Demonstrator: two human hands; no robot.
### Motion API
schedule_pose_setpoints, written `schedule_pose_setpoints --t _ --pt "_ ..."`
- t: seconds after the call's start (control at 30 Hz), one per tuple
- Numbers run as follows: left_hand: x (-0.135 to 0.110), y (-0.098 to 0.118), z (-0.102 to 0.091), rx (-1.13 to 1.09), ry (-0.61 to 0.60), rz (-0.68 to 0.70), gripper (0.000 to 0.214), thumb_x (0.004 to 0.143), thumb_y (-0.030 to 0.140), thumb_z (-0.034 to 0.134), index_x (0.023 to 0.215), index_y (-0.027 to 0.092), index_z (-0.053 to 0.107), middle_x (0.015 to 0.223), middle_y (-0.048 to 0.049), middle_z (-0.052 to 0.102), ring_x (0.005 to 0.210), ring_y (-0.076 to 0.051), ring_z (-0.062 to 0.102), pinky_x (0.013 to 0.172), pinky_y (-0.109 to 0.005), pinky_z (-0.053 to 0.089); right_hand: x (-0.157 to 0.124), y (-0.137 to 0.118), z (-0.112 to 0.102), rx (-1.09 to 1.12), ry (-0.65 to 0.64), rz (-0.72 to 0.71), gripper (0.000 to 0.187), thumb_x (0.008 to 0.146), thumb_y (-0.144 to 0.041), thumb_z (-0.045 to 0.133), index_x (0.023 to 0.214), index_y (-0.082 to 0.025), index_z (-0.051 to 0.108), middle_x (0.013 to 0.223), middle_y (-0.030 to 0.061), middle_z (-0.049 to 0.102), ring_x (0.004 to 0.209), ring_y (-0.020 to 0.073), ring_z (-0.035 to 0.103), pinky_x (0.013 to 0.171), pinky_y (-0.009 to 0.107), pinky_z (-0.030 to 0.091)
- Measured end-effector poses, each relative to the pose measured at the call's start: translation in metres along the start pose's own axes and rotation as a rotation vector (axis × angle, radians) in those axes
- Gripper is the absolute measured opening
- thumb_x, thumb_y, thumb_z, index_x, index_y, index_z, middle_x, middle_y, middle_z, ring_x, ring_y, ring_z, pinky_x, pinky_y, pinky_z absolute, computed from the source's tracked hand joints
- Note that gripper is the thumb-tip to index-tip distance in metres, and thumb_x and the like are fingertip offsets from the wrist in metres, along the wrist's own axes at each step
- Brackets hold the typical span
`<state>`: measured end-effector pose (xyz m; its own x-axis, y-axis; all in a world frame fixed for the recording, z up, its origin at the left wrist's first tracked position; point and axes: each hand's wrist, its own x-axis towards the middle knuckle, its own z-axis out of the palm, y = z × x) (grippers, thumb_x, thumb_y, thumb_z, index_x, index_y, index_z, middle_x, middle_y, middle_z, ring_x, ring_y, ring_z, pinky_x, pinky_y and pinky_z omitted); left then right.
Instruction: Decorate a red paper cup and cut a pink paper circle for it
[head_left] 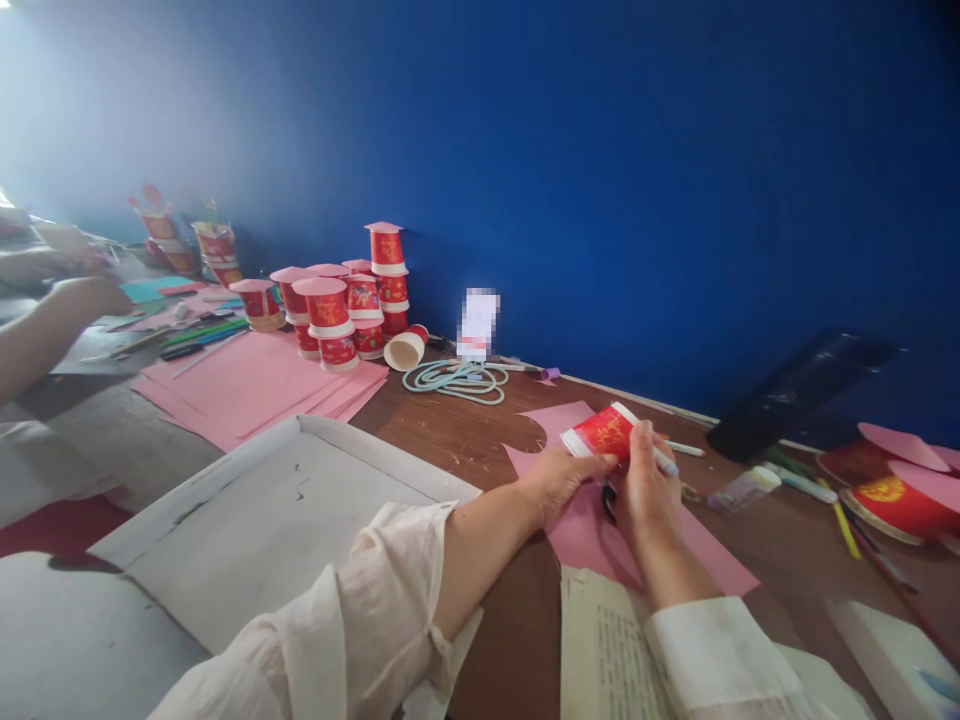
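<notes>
A red paper cup with gold lettering and a white rim (pixel 604 432) lies tilted on its side between my hands. My left hand (pixel 559 485) is closed around its near side. Against the cup's right end is my right hand (pixel 651 490), its fingers closed on a slim white pen (pixel 664 462) that pokes out to the right. What the pen's other end touches is hidden by the fingers. Under both hands lies cut pink paper (pixel 720 560). The dark handle of what looks like scissors (pixel 608 503) shows between my wrists.
Stacked red cups with pink paper tops (pixel 330 310) stand on the left, beside pink sheets (pixel 247 385). One cup (pixel 406 348) lies sideways near a coiled cable (pixel 457 380). A glue stick (pixel 744 488) and black bottle (pixel 802 395) are rightward. Another person's arm (pixel 52 330) reaches in.
</notes>
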<state>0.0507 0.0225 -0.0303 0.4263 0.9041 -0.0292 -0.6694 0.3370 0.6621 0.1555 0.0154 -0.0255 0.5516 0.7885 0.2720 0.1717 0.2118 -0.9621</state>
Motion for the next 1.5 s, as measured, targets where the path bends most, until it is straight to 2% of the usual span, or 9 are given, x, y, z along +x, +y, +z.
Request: schedule_pose_setpoints --t 0.1,0.2,0.27,0.37,0.47,0.77,1.0,1.2,1.5 --pt "0.002 0.011 -0.002 -0.186 0.163 -0.051 0.025 0.067 0.016 0.081 0.090 0.013 0.072 0.089 -0.0070 0.072 0.081 -0.017 0.064 0.088 -0.030 0.047 0.003 0.005 0.000 0.015 0.098 -0.065 0.058 0.087 -0.067 0.053 0.118 -0.018 0.057 0.090 0.0059 0.070 0.074 0.0193 0.068 0.064 0.034 0.054" --pt "0.004 0.023 -0.002 -0.285 0.285 -0.038 0.014 0.076 0.011 0.071 0.089 0.015 0.071 0.090 -0.0072 0.073 0.086 -0.018 0.066 0.086 -0.028 0.048 0.002 0.002 -0.005 -0.046 0.163 -0.177 0.050 0.089 -0.056 0.058 0.121 -0.017 0.060 0.087 0.0055 0.069 0.073 0.0183 0.066 0.072 0.037 0.054" --pt "0.004 0.027 -0.001 -0.301 0.300 -0.049 0.012 0.079 0.011 0.067 0.090 0.014 0.071 0.087 -0.0072 0.073 0.085 -0.017 0.066 0.084 -0.028 0.049 -0.001 -0.001 -0.008 -0.180 0.154 -0.362 0.043 0.093 -0.049 0.054 0.119 -0.016 0.065 0.084 0.0062 0.069 0.071 0.0180 0.064 0.077 0.040 0.054" --pt "0.003 0.029 0.000 -0.313 0.298 -0.087 0.010 0.081 0.009 0.065 0.089 0.012 0.070 0.086 -0.0072 0.073 0.080 -0.015 0.066 0.079 -0.025 0.049 -0.006 -0.005 -0.009 -0.390 0.095 -0.726 0.033 0.097 -0.038 0.051 0.115 -0.016 0.070 0.096 0.0115 0.073 0.083 0.0213 0.066 0.081 0.040 0.053" --pt "0.002 0.028 0.000 -0.322 0.278 -0.087 0.010 0.084 0.009 0.063 0.090 0.011 0.070 0.087 -0.0080 0.073 0.079 -0.014 0.067 0.078 -0.024 0.050 -0.011 -0.008 -0.007 -0.420 0.033 -0.898 0.025 0.096 -0.029 0.055 0.111 -0.016 0.071 0.104 0.0119 0.075 0.093 0.0225 0.068 0.084 0.038 0.054" --pt "0.004 0.025 -0.004 -0.319 0.227 -0.078 0.010 0.081 0.010 0.063 0.088 0.012 0.070 0.086 -0.0078 0.072 0.080 -0.014 0.066 0.084 -0.025 0.050 -0.017 -0.010 -0.006 -0.418 0.034 -0.886 0.020 0.094 -0.026 0.060 0.107 -0.015 0.071 0.098 0.0109 0.075 0.091 0.0213 0.071 0.081 0.034 0.057" --pt "0.005 0.026 -0.007 -0.408 0.231 -0.057 0.020 0.072 0.011 0.057 0.087 0.011 0.070 0.083 -0.0087 0.072 0.076 -0.017 0.066 0.075 -0.027 0.051 -0.016 -0.008 -0.005 -0.384 0.040 -0.890 0.018 0.093 -0.025 0.061 0.106 -0.015 0.069 0.098 0.0107 0.074 0.091 0.0216 0.070 0.082 0.036 0.056" --pt "0.002 0.029 -0.005 -0.447 0.200 -0.006 0.011 0.071 0.012 0.066 0.081 0.015 0.067 0.084 -0.0064 0.072 0.081 -0.017 0.067 0.081 -0.028 0.051 -0.016 -0.007 -0.006 -0.370 0.027 -0.820 0.021 0.094 -0.030 0.058 0.107 -0.016 0.068 0.100 0.0110 0.073 0.094 0.0233 0.070 0.085 0.039 0.055" --pt "0.003 0.028 -0.003 -0.387 0.208 0.015 0.020 0.065 0.003 0.064 0.082 0.013 0.068 0.087 -0.0079 0.072 0.084 -0.016 0.066 0.085 -0.026 0.048 -0.017 -0.007 -0.007 -0.393 0.041 -0.802 0.021 0.095 -0.031 0.056 0.106 -0.016 0.067 0.099 0.0115 0.073 0.092 0.0231 0.070 0.083 0.038 0.055"
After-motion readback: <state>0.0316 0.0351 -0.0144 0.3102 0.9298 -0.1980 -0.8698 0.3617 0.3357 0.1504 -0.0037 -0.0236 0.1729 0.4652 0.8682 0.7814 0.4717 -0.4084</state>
